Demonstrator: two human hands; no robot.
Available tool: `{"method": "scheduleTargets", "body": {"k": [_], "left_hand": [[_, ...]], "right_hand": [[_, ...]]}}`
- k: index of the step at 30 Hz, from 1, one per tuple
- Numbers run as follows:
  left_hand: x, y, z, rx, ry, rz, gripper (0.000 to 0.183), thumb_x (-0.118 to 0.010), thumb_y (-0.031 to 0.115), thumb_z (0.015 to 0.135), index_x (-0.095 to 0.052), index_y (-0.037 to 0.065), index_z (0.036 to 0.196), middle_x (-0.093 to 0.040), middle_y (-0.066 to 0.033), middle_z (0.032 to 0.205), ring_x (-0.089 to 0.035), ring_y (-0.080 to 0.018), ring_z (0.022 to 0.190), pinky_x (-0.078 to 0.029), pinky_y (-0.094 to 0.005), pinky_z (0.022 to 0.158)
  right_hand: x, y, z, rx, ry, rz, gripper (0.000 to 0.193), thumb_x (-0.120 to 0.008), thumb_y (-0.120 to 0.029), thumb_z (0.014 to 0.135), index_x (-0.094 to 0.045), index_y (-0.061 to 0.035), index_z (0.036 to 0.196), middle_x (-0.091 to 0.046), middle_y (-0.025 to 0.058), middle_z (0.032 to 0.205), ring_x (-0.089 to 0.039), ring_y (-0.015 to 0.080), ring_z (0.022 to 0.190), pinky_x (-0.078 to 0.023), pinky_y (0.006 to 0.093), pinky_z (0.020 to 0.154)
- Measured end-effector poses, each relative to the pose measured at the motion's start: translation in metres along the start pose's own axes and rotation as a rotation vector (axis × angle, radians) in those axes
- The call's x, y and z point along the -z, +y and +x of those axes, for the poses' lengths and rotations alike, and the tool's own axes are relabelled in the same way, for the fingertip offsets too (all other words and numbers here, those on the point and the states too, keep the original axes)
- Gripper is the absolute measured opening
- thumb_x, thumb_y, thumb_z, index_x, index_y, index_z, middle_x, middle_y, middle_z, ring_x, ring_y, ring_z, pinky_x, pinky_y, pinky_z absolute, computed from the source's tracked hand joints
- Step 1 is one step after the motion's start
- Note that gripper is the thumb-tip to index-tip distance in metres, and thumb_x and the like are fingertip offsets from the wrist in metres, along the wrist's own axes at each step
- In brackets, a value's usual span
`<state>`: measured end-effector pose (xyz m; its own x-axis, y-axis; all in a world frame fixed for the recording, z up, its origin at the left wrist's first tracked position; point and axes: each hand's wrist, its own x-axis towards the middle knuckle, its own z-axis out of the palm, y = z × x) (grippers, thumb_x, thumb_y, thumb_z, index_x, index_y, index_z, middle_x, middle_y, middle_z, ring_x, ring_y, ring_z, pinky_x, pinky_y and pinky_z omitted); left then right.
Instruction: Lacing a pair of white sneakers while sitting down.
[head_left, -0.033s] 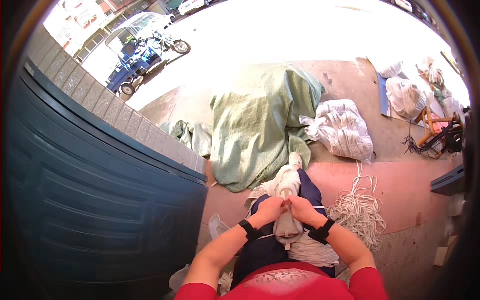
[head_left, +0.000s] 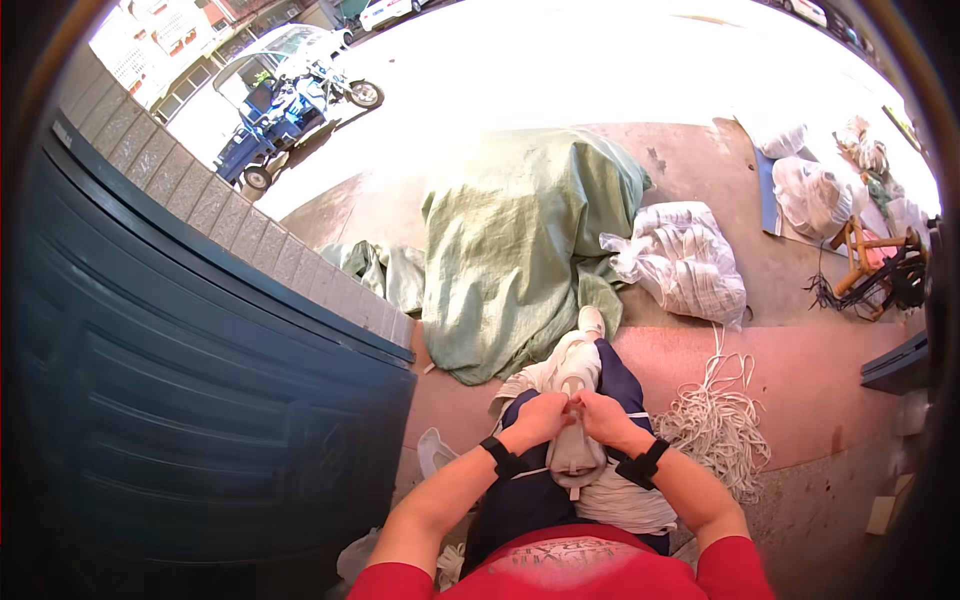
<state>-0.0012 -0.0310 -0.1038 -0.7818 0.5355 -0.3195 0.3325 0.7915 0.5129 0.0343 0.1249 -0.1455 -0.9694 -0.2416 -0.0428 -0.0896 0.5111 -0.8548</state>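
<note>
A pale beige shoe upper (head_left: pixel 577 462) lies across my lap, its heel loop toward my body. My left hand (head_left: pixel 538 418) and my right hand (head_left: pixel 606 420) meet over its lacing area, fingers pinched together on it. Whether a lace is between the fingertips is too small to make out. Off-white uppers (head_left: pixel 566 362) lie layered between my legs past my hands. Another stack of pale uppers (head_left: pixel 628 503) sits on my lap by the right forearm. A loose heap of white laces (head_left: pixel 712 432) is on the floor at my right.
Ahead stands a bulky pile under a green tarp (head_left: pixel 520 250), with a stuffed white sack (head_left: pixel 690 258) beside it. A dark blue door (head_left: pixel 210 380) closes in the left side. At right lie a wooden stool (head_left: pixel 862 262) and plastic bags (head_left: pixel 808 192). A blue three-wheeler (head_left: pixel 285 110) is parked outside.
</note>
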Motion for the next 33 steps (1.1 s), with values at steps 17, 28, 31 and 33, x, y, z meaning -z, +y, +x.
{"method": "scheduleTargets", "body": {"k": [17,28,31,33], "left_hand": [[0.225,-0.201,-0.276,1.094,0.652,0.668,0.022,-0.044,0.017,0.084,-0.055,0.000,0.089,-0.062,-0.0204,0.090,-0.060,-0.0359,0.088,-0.048,-0.0451,0.073],[0.207,-0.236,-0.295,0.967,0.966,0.646,0.022,-0.041,0.020,0.089,-0.045,-0.002,0.091,-0.058,-0.0221,0.084,-0.057,-0.0385,0.081,-0.045,-0.0467,0.066],[0.240,-0.253,-0.291,0.945,1.137,0.591,0.019,-0.042,0.018,0.088,-0.047,0.000,0.088,-0.058,-0.0216,0.087,-0.056,-0.0380,0.085,-0.043,-0.0472,0.070],[0.255,-0.151,-0.299,0.892,1.066,0.855,0.027,-0.046,0.021,0.084,-0.053,-0.006,0.085,-0.060,-0.0220,0.077,-0.060,-0.0352,0.060,-0.048,-0.0447,0.055]], "right_hand": [[0.153,0.053,-0.159,-0.536,0.067,0.465,0.023,-0.067,-0.011,0.074,-0.058,0.0006,0.091,-0.055,-0.0009,0.066,-0.050,0.0033,0.056,-0.040,0.0190,0.049],[0.223,0.013,-0.248,-0.133,0.847,1.095,0.015,-0.061,-0.012,0.082,-0.057,-0.0058,0.094,-0.047,-0.0041,0.058,-0.041,0.0050,0.045,-0.039,0.0202,0.047],[0.248,-0.022,-0.248,0.045,0.866,1.180,0.014,-0.060,-0.017,0.083,-0.057,-0.0083,0.094,-0.042,-0.0052,0.055,-0.035,0.0041,0.041,-0.035,0.0198,0.043],[0.270,-0.031,-0.258,0.076,0.856,1.171,0.013,-0.060,-0.018,0.084,-0.056,-0.0095,0.093,-0.040,-0.0056,0.054,-0.032,0.0034,0.039,-0.032,0.0193,0.041]]}}
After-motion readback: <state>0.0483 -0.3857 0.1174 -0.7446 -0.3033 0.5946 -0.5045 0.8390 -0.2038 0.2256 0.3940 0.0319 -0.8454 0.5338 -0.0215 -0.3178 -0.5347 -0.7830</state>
